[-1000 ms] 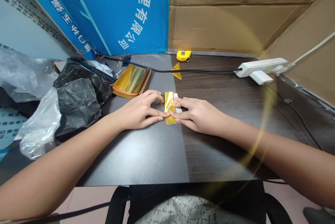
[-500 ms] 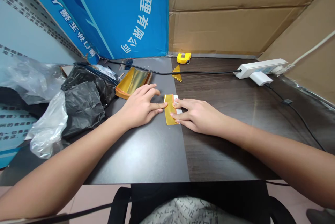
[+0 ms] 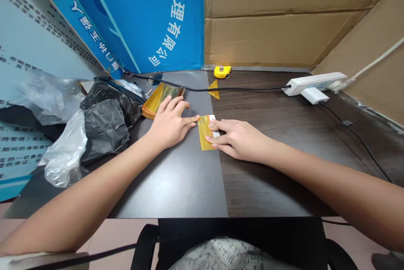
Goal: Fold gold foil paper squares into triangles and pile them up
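Your right hand (image 3: 240,139) lies flat, and its fingertips (image 3: 211,126) press on the small gold foil strip (image 3: 204,138). The strip sits on a white paper (image 3: 214,126), right where the gray mat (image 3: 170,185) meets the dark table (image 3: 268,185). Your left hand (image 3: 170,124) is open wide, with one finger just beside the strip. A gold foil stack (image 3: 160,103) lies farther left.
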`<state>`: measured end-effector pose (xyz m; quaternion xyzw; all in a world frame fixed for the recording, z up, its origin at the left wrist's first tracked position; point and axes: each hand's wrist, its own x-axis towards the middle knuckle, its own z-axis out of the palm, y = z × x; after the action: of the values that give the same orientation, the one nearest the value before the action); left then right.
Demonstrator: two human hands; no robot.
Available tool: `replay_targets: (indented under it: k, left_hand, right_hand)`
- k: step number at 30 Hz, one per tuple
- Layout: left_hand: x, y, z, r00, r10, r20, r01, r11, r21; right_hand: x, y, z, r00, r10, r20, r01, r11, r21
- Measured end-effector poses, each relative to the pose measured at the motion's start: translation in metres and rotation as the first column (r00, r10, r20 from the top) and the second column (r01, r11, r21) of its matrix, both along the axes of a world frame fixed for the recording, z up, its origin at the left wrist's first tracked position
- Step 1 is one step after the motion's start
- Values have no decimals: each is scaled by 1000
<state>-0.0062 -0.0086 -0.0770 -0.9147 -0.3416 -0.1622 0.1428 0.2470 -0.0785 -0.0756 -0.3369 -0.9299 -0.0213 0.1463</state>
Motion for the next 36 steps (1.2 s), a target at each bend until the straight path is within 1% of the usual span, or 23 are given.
replay_targets:
  k: [3,6,8,11,14,17,19,23,27,29,31,32,33,34,35,36]
  left_hand:
    - [4,-3,1,998,55,-15,-55,998,11]
    - [5,-5,0,999,50,-21,-49,998,37]
    - [4,-5,-1,1000,-7,6,7,999,38]
    - [-2,-5,0,982,-186,41,187,981,-42]
    - [-8,-6,4,939,-339,54,343,922,-182]
    - [-13,-10,13,881,-467,79,465,824,-323]
    - [-14,-14,20,849,-519,98,515,770,-377]
    - [-12,-21,29,814,-567,126,555,696,-457]
    - [-10,-26,32,805,-570,164,559,637,-531]
    - [-9,-29,32,789,-580,201,578,592,-562]
    - [-8,-32,32,759,-596,262,620,542,-566]
    - [-7,-33,31,746,-597,294,643,530,-553]
    - [-7,-33,30,737,-593,322,661,534,-528]
    - [-7,-33,29,742,-575,345,664,561,-494]
    - [-6,-32,26,765,-536,356,643,614,-458]
    - [-6,-31,24,803,-477,356,594,680,-429]
  right_hand:
    - [0,0,0,1000,-2,-3,2,1000,-6]
    - [0,-1,0,1000,-8,-2,8,1000,-6]
    - [0,-1,0,1000,-15,-3,15,1000,-2]
    - [0,-1,0,1000,-16,16,17,1000,-7]
    - [0,-2,1,999,-28,22,28,1000,0]
    - [0,-3,1,999,-30,20,29,999,13]
    - [0,-3,2,999,-25,29,25,1000,15]
    - [-1,-3,4,999,-16,39,16,1000,13]
    - [-1,-4,5,999,-19,29,19,1000,4]
    - [0,-3,4,1000,-17,23,17,1000,11]
    - [1,-2,3,1000,-6,16,5,1000,23]
    - [2,-2,2,1000,1,10,-2,1000,26]
    - [3,-1,1,1000,8,5,-8,1000,29]
    - [3,-1,1,1000,13,0,-13,999,30]
    - [4,-1,1,1000,15,0,-15,999,32]
    - [4,-2,1,1000,13,5,-13,999,37]
